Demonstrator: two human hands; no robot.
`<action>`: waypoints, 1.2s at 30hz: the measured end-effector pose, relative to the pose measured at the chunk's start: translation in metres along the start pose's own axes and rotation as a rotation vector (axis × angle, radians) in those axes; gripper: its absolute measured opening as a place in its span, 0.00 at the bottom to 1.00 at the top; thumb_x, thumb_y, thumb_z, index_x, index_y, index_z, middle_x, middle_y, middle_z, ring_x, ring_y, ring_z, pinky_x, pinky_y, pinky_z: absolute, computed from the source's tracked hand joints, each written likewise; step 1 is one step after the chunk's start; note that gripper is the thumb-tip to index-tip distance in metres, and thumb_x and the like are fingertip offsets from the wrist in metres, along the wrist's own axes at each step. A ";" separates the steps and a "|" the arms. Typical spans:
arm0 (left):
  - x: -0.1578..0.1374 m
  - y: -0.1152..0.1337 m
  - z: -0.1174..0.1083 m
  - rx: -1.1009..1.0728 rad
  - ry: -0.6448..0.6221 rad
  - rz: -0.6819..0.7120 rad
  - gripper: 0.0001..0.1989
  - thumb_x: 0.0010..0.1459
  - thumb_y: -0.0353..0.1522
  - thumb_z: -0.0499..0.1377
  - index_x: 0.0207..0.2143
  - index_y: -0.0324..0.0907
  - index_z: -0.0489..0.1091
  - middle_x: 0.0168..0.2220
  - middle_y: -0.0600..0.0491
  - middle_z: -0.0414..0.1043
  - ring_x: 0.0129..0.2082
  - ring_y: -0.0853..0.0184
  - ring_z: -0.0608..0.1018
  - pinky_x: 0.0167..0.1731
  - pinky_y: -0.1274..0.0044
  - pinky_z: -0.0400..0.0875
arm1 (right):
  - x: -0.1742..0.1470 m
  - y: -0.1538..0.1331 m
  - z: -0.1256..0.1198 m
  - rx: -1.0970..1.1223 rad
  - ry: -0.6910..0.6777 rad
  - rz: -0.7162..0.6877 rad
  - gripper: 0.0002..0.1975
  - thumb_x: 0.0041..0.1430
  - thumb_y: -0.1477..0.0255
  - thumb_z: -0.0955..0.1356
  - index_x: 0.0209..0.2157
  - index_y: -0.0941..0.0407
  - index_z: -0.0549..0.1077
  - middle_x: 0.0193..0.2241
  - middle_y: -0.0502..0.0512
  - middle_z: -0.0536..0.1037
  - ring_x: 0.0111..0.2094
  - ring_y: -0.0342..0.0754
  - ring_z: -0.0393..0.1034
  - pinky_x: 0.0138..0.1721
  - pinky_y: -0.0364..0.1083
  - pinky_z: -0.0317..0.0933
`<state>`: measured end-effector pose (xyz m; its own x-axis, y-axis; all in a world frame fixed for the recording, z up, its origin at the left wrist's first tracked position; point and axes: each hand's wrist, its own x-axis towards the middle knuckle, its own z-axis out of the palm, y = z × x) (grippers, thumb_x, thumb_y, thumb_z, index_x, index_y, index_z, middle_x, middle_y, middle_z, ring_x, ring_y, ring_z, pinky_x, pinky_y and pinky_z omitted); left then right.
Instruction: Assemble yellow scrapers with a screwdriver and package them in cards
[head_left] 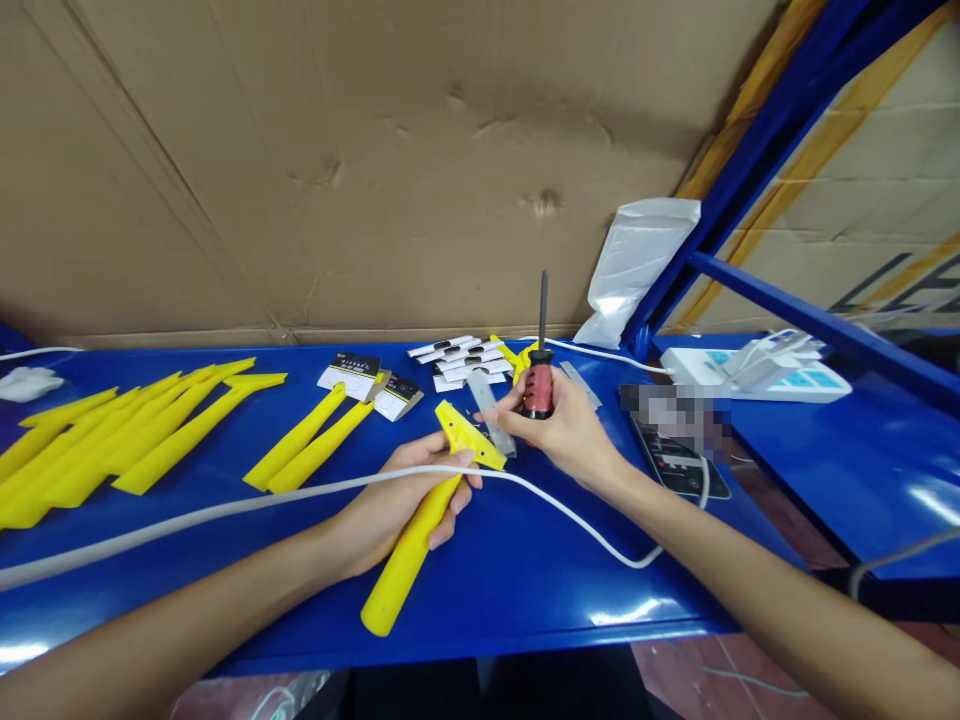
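Fingers of the left hand wrap the neck of a yellow scraper, its flat, holed head facing up and away and its handle slanting down toward the near edge of the blue desk. Just to the right, the right hand grasps a red-and-black screwdriver upright, shaft pointing up; its fingertips reach a metal blade near the scraper head, though whether they pinch it or only overlap it I cannot tell. A white cable crosses in front of the left hand and curves off to the right. Beyond the hands lie white-and-black cards, overlapping one another. Left of these, two yellow handles lie side by side with printed cards at their far ends, and farther left more yellow scrapers are laid in a slanting row. Past the right hand are a dark phone, partly blurred, a white power strip and a translucent bag leaning upright near the cardboard behind.
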<state>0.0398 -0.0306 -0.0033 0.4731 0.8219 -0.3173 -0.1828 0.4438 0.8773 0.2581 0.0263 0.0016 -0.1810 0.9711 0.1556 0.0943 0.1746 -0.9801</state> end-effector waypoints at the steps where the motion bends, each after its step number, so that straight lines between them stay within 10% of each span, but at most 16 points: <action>1: 0.000 -0.001 -0.001 0.004 -0.001 -0.001 0.15 0.70 0.43 0.67 0.40 0.40 0.74 0.26 0.55 0.71 0.14 0.76 0.69 0.13 0.83 0.59 | 0.001 -0.001 -0.001 0.034 0.012 0.000 0.23 0.52 0.66 0.81 0.38 0.49 0.64 0.33 0.50 0.84 0.42 0.60 0.87 0.44 0.57 0.78; 15: 0.002 -0.003 -0.004 -0.033 0.005 -0.014 0.12 0.70 0.39 0.67 0.39 0.38 0.77 0.29 0.52 0.74 0.18 0.73 0.74 0.17 0.82 0.66 | 0.007 0.005 -0.009 0.162 -0.181 0.153 0.16 0.58 0.57 0.80 0.34 0.53 0.78 0.31 0.50 0.78 0.32 0.46 0.70 0.34 0.47 0.66; 22: 0.001 0.004 0.003 -0.019 0.016 -0.039 0.15 0.69 0.42 0.68 0.38 0.38 0.75 0.27 0.53 0.73 0.16 0.73 0.73 0.14 0.82 0.66 | -0.001 0.003 -0.001 0.329 -0.176 0.180 0.18 0.54 0.63 0.82 0.46 0.51 0.84 0.50 0.56 0.87 0.49 0.54 0.83 0.58 0.56 0.74; 36: -0.004 0.010 0.008 0.046 -0.010 -0.117 0.16 0.67 0.43 0.69 0.36 0.39 0.73 0.29 0.53 0.75 0.16 0.75 0.70 0.11 0.83 0.66 | -0.008 0.002 0.000 0.067 -0.218 0.000 0.17 0.52 0.65 0.83 0.43 0.54 0.86 0.33 0.48 0.80 0.38 0.48 0.76 0.45 0.50 0.71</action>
<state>0.0426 -0.0322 0.0096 0.4974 0.7620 -0.4147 -0.0868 0.5193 0.8502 0.2594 0.0193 -0.0015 -0.3889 0.9117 0.1328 0.0306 0.1568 -0.9872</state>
